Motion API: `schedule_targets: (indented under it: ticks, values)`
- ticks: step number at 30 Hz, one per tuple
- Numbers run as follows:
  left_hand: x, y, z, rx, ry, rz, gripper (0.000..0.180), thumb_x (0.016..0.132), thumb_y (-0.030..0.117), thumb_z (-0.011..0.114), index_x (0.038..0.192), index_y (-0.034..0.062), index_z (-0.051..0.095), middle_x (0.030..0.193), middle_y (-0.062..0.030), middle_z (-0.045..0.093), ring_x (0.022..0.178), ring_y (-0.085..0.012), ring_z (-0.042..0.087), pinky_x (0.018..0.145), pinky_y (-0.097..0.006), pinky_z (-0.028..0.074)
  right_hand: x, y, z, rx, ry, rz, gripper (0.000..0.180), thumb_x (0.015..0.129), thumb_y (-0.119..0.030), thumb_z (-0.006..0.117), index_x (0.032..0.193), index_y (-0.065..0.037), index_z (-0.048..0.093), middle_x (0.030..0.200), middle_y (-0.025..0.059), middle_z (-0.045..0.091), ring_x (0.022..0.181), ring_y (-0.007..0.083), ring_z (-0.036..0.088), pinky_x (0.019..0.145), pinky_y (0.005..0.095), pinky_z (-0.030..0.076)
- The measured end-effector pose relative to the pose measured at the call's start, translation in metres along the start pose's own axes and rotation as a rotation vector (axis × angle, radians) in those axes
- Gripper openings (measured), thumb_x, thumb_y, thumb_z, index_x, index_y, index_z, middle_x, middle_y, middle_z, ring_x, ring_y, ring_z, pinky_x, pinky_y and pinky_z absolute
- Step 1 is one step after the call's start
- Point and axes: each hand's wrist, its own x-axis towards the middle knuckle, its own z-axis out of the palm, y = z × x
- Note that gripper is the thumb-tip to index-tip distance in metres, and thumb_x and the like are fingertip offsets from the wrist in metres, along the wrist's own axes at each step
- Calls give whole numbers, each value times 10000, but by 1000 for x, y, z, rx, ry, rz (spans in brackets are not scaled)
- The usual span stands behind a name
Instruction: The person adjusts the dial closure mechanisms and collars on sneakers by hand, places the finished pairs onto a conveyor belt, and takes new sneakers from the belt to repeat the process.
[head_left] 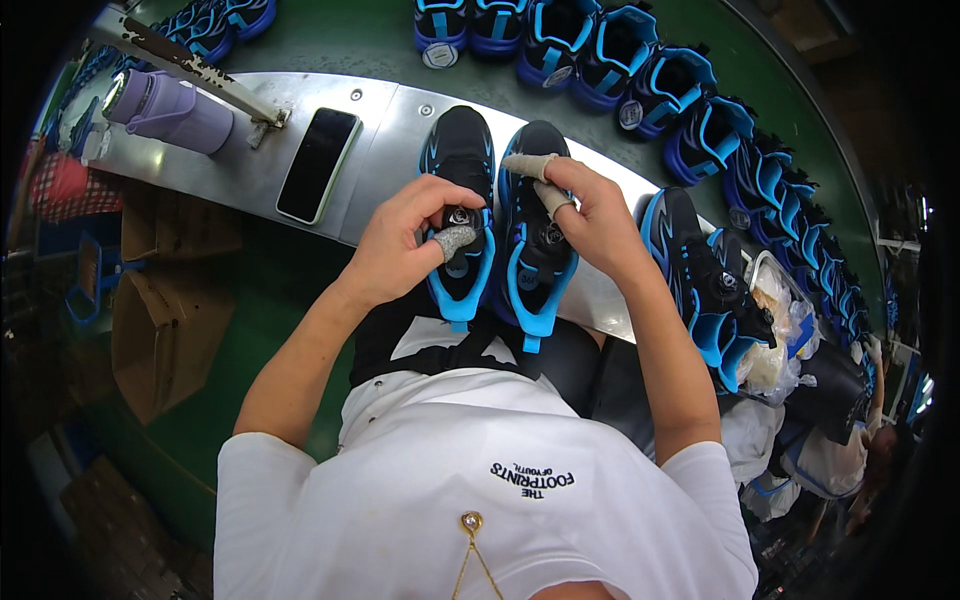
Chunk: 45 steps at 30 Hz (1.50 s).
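Observation:
Two black sneakers with bright blue collars and heel loops stand side by side at the metal bench edge, toes pointing away from me. On the left sneaker (462,140), my left hand (405,240) pinches the round dial (459,216) on the tongue; its thumb wears a grey finger cover. My right hand (592,215) is closed at the outer side of the right sneaker (537,140). Its index finger and thumb, in beige covers, press on the upper above that shoe's dial (552,234). The palm sides of both hands are hidden.
More sneakers (690,250) stand close to my right forearm, beside a plastic-wrapped bundle (770,330). A long row of sneakers (610,50) curves along the green belt (350,40). A phone (318,165), lilac bottle (170,110) and metal post (190,70) occupy the bench's left side. Cardboard boxes (165,340) sit below.

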Motion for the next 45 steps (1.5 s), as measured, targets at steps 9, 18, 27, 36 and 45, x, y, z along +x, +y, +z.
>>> schedule_targets:
  ticks: [9,18,27,36,45]
  values:
    - [-36,-14,18,-134,346,61,258,912,54,635,1157,12,568,968,-29,595,883,-102,548,783,-232,435,16,-15,24,-20,-252,-193,479,827,-6,689,1285,-136,640,1100,68,675,954,202,604,880,307,486]
    - [-64,1,35,-178,177,-159,123,882,1,610,1000,2,575,1002,-107,607,960,-196,610,851,-321,497,4,-25,74,-353,121,-376,224,762,-104,750,979,-105,695,784,67,544,773,268,543,696,373,446]
    - [-52,10,31,62,78,74,430,710,-64,530,1116,27,637,1034,-163,576,932,-321,607,824,-364,494,15,-28,20,-74,-421,-225,516,749,-7,733,1240,-148,657,1138,92,631,1058,295,593,940,382,500]
    - [-51,17,41,222,-123,148,469,738,82,679,1205,102,640,1210,-218,523,1123,-389,495,986,-457,415,6,-19,68,-313,80,-331,383,701,-91,780,1072,-104,690,843,74,585,843,287,568,756,362,480]
    - [-23,6,67,550,-311,128,424,737,323,738,1121,162,661,948,-207,595,779,-379,632,657,-465,533,131,3,-54,-680,156,161,746,743,-687,681,1212,-108,651,1019,186,668,984,362,634,834,452,516]
